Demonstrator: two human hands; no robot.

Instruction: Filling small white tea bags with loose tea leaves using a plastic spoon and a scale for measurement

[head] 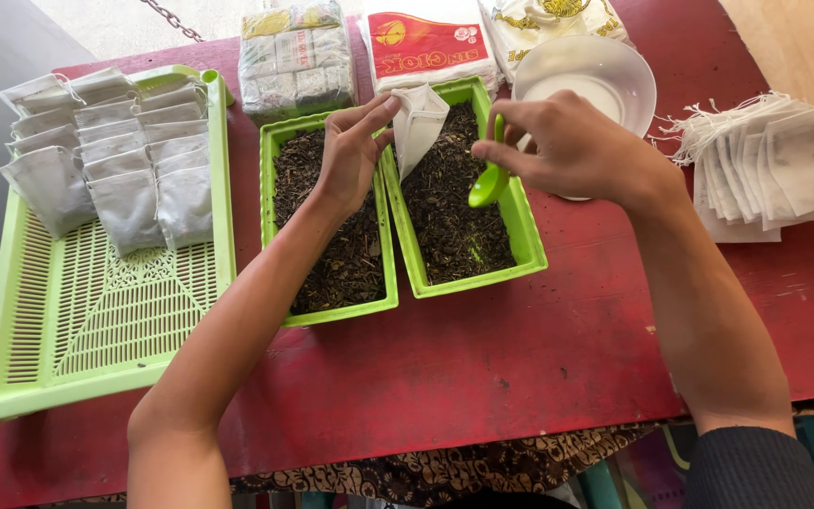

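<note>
So, left hand (350,155) pinches a small white paper bag (417,125) by its top corner between thumb and fingers, closed tight on it, bag hanging tilted with its mouth toward the spoon. Right hand (572,146) has fingers closed round the handle of a green plastic spoon (490,179), bowl pointing down; can't tell if anything is in the bowl. Both bag and spoon sit over the right green tray (529,240), which is full of dark loose tea leaves (449,221). Landmark is that right tray: touching its left side is a second green tray (280,141) of the same leaves, left wrist lying across it. Further left of it, a wide slotted green basket tray (96,320) with filled white bags (115,160) laid in rows at its far end. Behind the right tray, a white bowl (605,71), plus wrapped packets (296,55) and a red-and-white packet (426,45). Right of it, well apart, a stack of empty white bags with strings (774,170). Everything on a red table (482,368).
</note>
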